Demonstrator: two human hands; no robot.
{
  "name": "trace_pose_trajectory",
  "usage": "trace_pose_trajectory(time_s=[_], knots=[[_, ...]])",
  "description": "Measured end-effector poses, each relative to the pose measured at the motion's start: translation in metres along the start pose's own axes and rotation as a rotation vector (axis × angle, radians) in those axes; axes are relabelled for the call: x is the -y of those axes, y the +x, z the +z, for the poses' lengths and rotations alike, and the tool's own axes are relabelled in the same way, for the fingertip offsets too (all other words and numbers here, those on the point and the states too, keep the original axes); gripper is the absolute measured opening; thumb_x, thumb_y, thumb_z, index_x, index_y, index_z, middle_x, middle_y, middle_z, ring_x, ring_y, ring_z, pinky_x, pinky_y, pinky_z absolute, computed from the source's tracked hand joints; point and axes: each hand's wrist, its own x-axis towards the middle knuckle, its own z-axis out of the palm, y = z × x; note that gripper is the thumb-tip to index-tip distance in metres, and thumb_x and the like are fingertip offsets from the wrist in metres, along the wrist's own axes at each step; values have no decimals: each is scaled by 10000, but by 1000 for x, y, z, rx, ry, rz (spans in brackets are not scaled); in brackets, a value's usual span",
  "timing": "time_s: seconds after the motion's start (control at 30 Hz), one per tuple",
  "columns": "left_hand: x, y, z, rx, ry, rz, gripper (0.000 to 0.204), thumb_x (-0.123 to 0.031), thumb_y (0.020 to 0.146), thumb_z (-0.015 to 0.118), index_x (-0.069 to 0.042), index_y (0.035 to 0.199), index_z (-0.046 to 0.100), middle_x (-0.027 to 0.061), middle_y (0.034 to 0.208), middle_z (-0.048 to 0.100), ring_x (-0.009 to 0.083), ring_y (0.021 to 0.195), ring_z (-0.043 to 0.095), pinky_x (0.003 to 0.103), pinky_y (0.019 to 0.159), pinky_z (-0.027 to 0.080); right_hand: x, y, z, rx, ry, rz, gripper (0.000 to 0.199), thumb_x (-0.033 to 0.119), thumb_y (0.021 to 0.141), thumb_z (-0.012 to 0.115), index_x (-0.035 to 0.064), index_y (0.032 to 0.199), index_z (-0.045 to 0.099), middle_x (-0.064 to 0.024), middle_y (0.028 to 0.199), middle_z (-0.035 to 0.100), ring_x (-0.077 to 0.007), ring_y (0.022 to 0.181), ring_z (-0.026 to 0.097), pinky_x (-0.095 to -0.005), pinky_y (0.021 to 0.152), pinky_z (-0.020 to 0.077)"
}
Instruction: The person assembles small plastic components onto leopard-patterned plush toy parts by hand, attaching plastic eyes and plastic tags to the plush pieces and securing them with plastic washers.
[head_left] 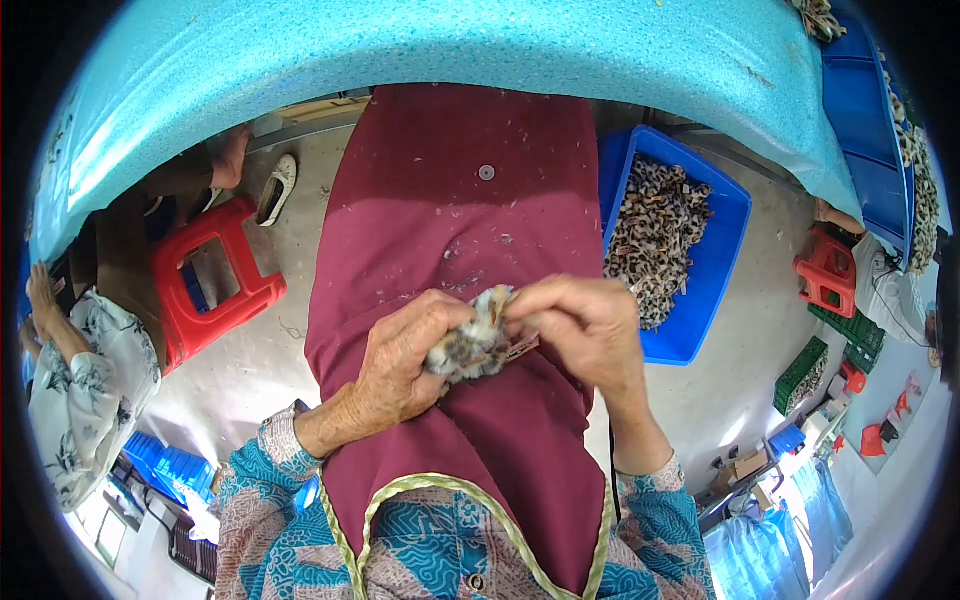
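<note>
Over my lap, my left hand (415,345) is closed round a small furry piece (470,345) with white, grey and brown patches, perhaps a plush toy. A yellowish bit (497,303) shows at its upper right edge. There, my right hand (585,325) is closed in a pinch, its fingertips touching the fur. What those fingers hold is too small and blurred to make out. A thin pinkish strip (523,347) shows just under the right fingers. A dark red apron (450,225), dotted with bits of pale fluff, lies beneath both hands.
A table with a light blue cover (450,45) spans the front. To the right, a blue bin (735,215) holds a heap of similar furry pieces (655,240). Red stools (215,285) stand either side. A person's arm (60,315) shows at far left; green crates (803,372) sit at right.
</note>
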Motion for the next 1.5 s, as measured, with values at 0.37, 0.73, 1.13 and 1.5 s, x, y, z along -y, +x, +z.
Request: trace_pose_trajectory(time_s=[0.37,0.73,1.13,1.5], knots=[[-23,-1,-23,-49,284,473,272,-9,585,662,-8,850,601,90,798,561,241,661,594,308,499,467,11,-6,22,128,66,-227,180,-90,576,610,23,712,574,-68,727,575,-206,666,588,-287,564,462],[-2,-17,-8,-201,-32,333,165,44,576,577,-1,733,598,97,731,543,242,594,582,324,488,463,8,-22,37,343,295,140,168,17,695,706,-2,769,556,-64,750,581,-136,693,595,-254,626,493],[-2,-10,-5,-139,-52,394,163,14,560,583,1,721,599,99,724,550,241,586,576,328,504,472,-44,110,-15,-39,-705,-267,128,42,690,628,39,818,643,-134,753,616,-315,738,608,-365,683,490],[-1,-13,-14,-192,-43,405,134,10,595,614,5,729,605,107,731,554,242,583,573,324,501,472,4,68,26,140,128,196,128,-1,738,629,4,865,627,11,714,582,-44,696,542,-204,608,466]])
